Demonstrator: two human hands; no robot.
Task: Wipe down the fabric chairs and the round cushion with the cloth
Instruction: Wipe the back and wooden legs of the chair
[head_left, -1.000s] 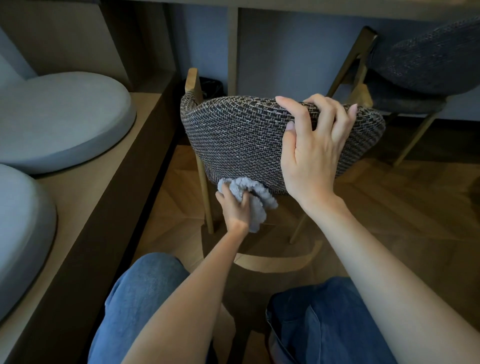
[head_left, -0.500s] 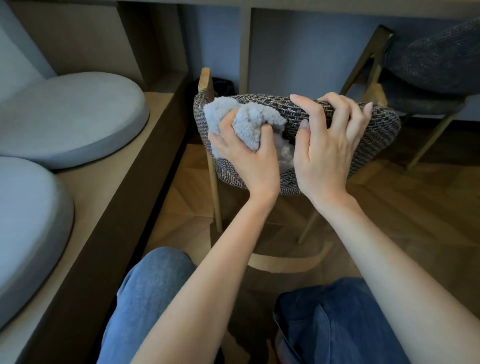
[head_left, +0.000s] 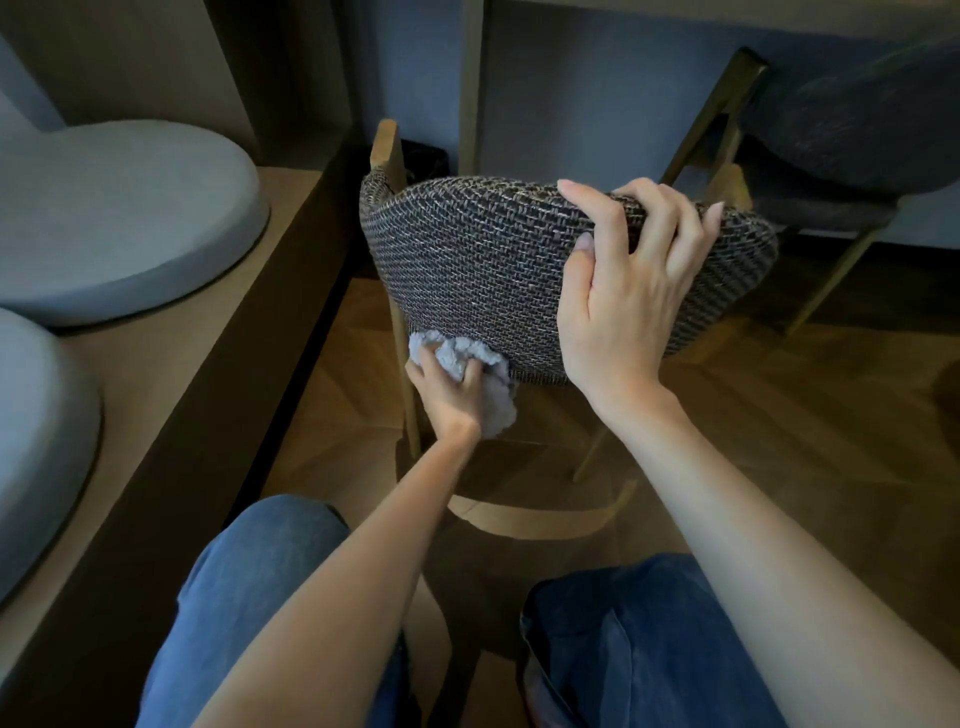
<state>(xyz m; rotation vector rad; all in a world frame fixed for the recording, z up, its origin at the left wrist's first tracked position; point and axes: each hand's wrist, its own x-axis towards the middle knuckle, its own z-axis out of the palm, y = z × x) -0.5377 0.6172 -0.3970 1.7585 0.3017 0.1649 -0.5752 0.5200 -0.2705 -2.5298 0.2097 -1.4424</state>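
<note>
My left grip (head_left: 449, 387) is clenched on the fluffy grey cloth (head_left: 480, 374), pressed to the lower edge of the dark woven fabric chair back (head_left: 467, 270). My right grip (head_left: 626, 291) clasps that back's top edge. Two round grey cushions (head_left: 119, 218) lie on the wooden counter (head_left: 171, 343) at left

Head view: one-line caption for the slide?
Left hand presses cloth against lower edge of woven chair back; right hand grips its top.

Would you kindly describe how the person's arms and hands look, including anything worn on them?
Both forearms are bare, with no sleeves in view. The left hand and right hand wear no gloves, rings, watch or bracelet. The right fingernails look fairly long and unpainted.
</note>
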